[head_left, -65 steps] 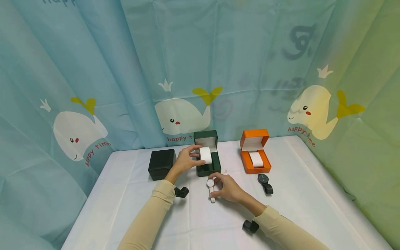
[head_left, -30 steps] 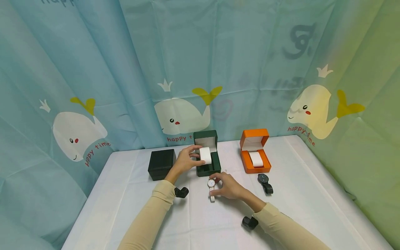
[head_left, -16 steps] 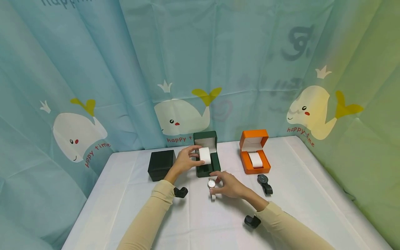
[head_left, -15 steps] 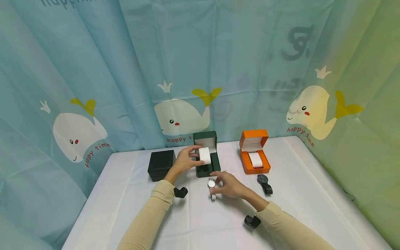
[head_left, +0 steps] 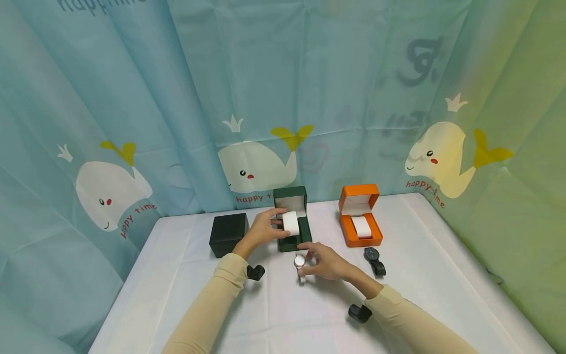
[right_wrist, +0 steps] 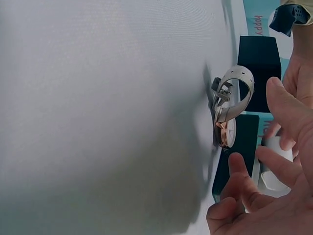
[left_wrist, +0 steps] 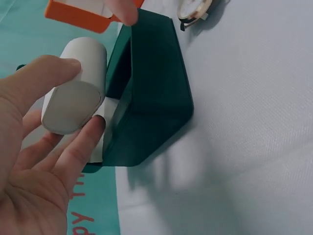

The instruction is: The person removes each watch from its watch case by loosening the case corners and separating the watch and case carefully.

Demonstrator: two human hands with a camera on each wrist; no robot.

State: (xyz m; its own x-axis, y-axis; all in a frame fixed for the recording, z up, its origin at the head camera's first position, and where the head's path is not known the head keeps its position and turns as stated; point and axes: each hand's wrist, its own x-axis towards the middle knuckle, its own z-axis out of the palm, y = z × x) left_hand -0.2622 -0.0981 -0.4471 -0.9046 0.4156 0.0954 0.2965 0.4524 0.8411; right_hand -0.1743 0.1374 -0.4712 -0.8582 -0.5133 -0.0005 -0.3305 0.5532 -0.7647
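My left hand [head_left: 265, 230] pinches a white watch cushion [head_left: 291, 223] between thumb and fingers, over the opened green watch box [head_left: 305, 231]. In the left wrist view, the thumb lies on top of the cushion [left_wrist: 80, 63] and fingertips support it from below. Just in front of the box, a wristwatch [head_left: 299, 261] with a white face and pale strap lies face up on the table. Its strap [right_wrist: 239, 81] curls up in a loop in the right wrist view. My right hand [head_left: 326, 262] spreads thumb and fingers around the watch, apart from it.
A closed black box [head_left: 228, 233] stands left of the green one. To the right, an opened orange watch box [head_left: 376, 231] holds a white cushion [head_left: 361, 226], with a black watch [head_left: 375, 260] before it. A printed curtain [head_left: 353, 98] hangs behind the white table [head_left: 146, 295].
My right hand has shifted and turned slightly near the watch, its fingers drawing off a little. The left hand has lowered a touch with the cushion; the boxes stay put.
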